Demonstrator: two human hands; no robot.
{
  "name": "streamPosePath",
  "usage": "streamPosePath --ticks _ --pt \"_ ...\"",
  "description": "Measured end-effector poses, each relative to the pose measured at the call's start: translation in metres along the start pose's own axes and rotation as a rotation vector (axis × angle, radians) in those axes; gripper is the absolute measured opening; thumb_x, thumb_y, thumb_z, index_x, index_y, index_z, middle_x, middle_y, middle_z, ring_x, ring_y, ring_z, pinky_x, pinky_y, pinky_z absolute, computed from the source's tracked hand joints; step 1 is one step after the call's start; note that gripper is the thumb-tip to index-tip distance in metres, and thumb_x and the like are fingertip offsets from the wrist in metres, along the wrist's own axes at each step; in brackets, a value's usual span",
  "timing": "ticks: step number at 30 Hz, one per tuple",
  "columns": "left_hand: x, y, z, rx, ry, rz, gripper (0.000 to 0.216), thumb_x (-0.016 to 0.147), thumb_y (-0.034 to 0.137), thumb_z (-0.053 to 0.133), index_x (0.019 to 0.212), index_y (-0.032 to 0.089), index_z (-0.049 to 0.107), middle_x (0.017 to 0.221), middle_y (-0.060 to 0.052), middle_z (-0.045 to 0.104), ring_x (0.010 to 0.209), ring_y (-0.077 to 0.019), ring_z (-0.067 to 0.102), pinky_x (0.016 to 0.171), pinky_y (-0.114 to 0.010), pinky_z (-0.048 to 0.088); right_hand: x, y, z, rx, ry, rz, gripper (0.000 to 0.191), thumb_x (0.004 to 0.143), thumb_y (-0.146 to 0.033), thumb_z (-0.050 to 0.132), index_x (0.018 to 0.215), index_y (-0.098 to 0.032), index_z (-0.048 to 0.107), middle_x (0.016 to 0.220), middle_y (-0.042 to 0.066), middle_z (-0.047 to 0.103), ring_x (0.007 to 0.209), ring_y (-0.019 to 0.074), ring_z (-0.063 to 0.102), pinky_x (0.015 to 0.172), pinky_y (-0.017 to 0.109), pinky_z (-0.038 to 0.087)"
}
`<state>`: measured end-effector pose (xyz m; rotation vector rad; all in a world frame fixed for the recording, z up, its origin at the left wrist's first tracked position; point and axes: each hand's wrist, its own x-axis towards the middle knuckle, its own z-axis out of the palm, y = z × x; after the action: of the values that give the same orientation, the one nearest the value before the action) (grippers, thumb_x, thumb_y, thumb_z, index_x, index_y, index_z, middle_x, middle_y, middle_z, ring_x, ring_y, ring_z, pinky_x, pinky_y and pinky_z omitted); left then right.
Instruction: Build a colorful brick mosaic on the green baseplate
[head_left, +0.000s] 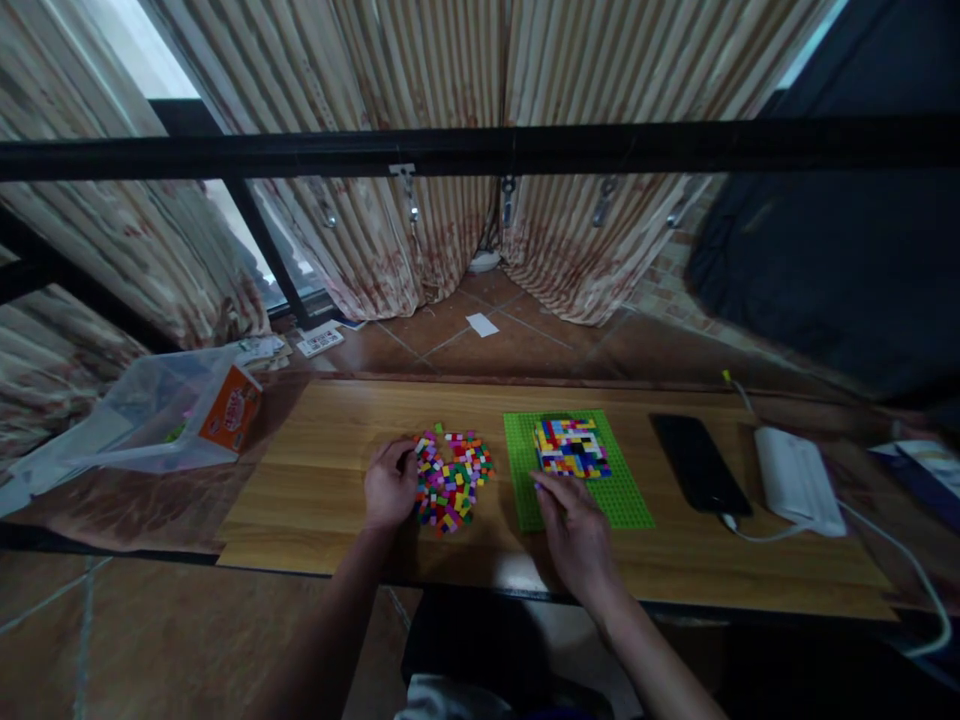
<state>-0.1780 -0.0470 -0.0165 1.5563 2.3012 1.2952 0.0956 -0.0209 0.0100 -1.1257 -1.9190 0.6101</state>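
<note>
A pile of small coloured bricks (454,478) lies on the wooden table (315,480). My left hand (390,485) rests at the pile's left edge, fingers curled against the bricks. To the right lies a green baseplate (626,495) with a patch of mixed coloured bricks (571,447) built on its upper part. My right hand (574,525) hovers over the baseplate's lower left, fingers pinched together on something small at their tips that I cannot make out.
A black phone (697,462) and a white power bank (796,480) with a cable lie right of the baseplate. A clear plastic bag with an orange box (229,408) sits at the left. A black bar (480,150) crosses above; curtains hang behind.
</note>
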Motion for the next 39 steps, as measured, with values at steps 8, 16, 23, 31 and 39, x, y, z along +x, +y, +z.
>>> streamPosePath --ticks 8,16,23,31,39 --pt "0.001 0.0 -0.001 0.021 -0.002 0.005 0.022 0.084 0.026 0.05 0.092 0.019 0.069 0.096 -0.009 0.072 0.094 -0.025 0.066 0.088 -0.04 0.053 0.015 0.04 -0.04 -0.148 0.136 0.135 0.034 0.095 -0.039 0.045 0.106 -0.017 0.067 0.104 0.015 0.07 0.094 0.0255 0.066 0.084 0.041 0.052" --pt "0.001 -0.002 0.001 0.013 0.009 -0.002 0.022 0.084 0.026 0.049 0.092 0.019 0.069 0.096 -0.009 0.072 0.094 -0.025 0.066 0.088 -0.041 0.053 0.023 0.057 -0.044 -0.205 0.172 0.164 0.042 0.092 -0.052 0.047 0.101 -0.016 0.067 0.096 0.015 0.073 0.081 0.0258 0.069 0.074 0.038 0.053" --pt "0.002 0.001 0.0 0.02 0.003 -0.004 0.022 0.083 0.025 0.05 0.091 0.02 0.07 0.095 -0.008 0.072 0.093 -0.0245 0.066 0.087 -0.039 0.053 0.023 0.059 -0.043 -0.27 0.121 0.101 0.04 0.092 -0.053 0.048 0.089 -0.018 0.068 0.089 0.012 0.073 0.078 0.0241 0.068 0.071 0.036 0.05" --pt "0.001 0.0 0.001 0.029 0.006 0.005 0.022 0.084 0.026 0.049 0.09 0.02 0.07 0.094 -0.008 0.072 0.093 -0.0248 0.066 0.088 -0.04 0.053 0.032 0.061 -0.051 -0.144 0.173 0.099 0.035 0.084 -0.054 0.061 0.083 -0.021 0.073 0.086 0.007 0.068 0.078 0.0214 0.062 0.069 0.034 0.049" --pt "0.001 0.001 -0.001 0.018 -0.005 -0.004 0.022 0.083 0.024 0.049 0.092 0.019 0.069 0.097 -0.009 0.072 0.094 -0.0249 0.066 0.088 -0.04 0.053 0.046 0.076 -0.034 -0.059 0.241 0.136 0.03 0.078 -0.05 0.068 0.08 -0.021 0.076 0.097 0.009 0.063 0.096 0.0243 0.058 0.088 0.043 0.047"
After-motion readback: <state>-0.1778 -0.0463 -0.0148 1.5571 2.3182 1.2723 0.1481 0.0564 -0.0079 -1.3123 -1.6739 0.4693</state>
